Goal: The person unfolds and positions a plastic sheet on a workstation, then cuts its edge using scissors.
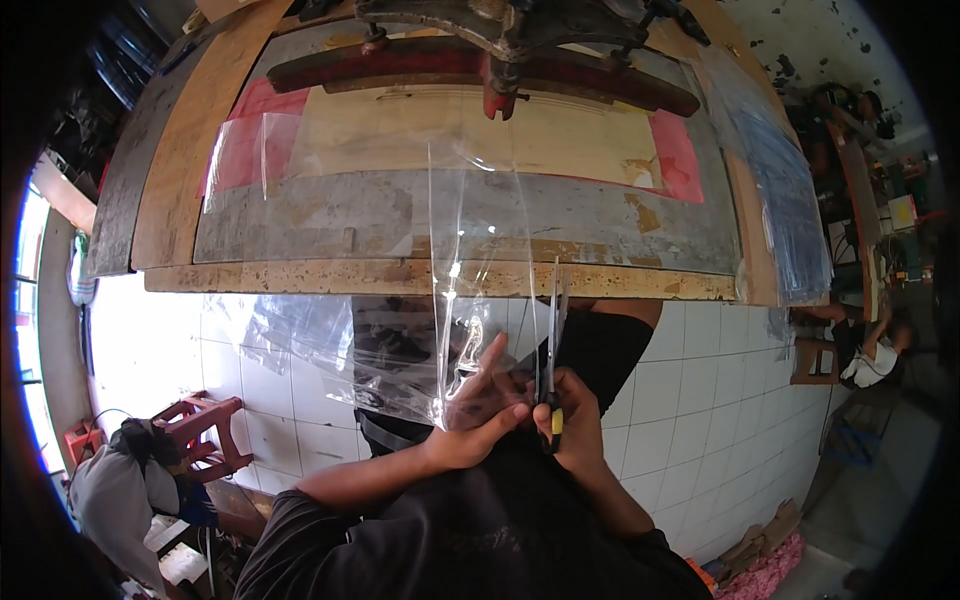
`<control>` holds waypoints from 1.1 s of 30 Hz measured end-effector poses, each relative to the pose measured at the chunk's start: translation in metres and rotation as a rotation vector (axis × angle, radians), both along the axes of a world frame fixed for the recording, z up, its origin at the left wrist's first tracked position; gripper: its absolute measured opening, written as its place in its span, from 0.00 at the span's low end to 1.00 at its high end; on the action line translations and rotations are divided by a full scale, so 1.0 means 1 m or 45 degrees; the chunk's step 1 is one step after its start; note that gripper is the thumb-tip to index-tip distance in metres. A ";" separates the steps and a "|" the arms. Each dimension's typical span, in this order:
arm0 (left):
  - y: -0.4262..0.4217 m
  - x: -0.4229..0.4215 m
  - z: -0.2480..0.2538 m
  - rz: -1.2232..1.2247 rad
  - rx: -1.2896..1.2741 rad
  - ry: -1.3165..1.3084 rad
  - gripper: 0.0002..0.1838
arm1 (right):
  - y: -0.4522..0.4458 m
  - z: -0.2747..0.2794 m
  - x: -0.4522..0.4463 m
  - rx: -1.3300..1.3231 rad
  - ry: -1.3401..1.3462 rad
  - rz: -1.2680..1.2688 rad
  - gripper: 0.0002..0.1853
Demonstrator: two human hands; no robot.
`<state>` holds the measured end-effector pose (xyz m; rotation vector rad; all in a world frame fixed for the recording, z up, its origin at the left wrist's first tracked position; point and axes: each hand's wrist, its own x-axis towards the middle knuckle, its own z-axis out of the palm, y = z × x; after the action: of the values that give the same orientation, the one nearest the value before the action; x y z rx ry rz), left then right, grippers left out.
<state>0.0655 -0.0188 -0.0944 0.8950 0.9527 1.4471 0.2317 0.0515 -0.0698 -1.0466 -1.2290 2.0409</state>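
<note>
A clear plastic sheet (480, 230) runs from the worktable over its front edge down to my lap, folded and shiny. My left hand (465, 440) grips its lower end, thumb on the near side and the fingers partly showing through the film. Scissors (556, 430) with a black and yellow handle are in my right hand (580, 425). Their blades point up, just right of the sheet's edge, and look nearly closed. Both hands are close together in front of my chest, below the table edge.
Above the worktable (330, 225) stands a press with a red metal bar (400, 65). Under the bar lies a yellowish pad (420, 130) with pink ends. Stacked clear plastic (785, 210) lies at the table's right end. People sit at far left and far right, near a red stool (205, 430).
</note>
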 end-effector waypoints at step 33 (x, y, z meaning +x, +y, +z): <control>-0.036 -0.105 0.086 0.031 0.189 0.293 0.22 | 0.168 0.092 0.050 1.120 -0.355 -0.531 0.15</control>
<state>-0.0396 -0.0549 -0.0084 1.1828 1.0375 1.4719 0.2816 0.2197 0.0220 -1.0185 -1.6420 0.8861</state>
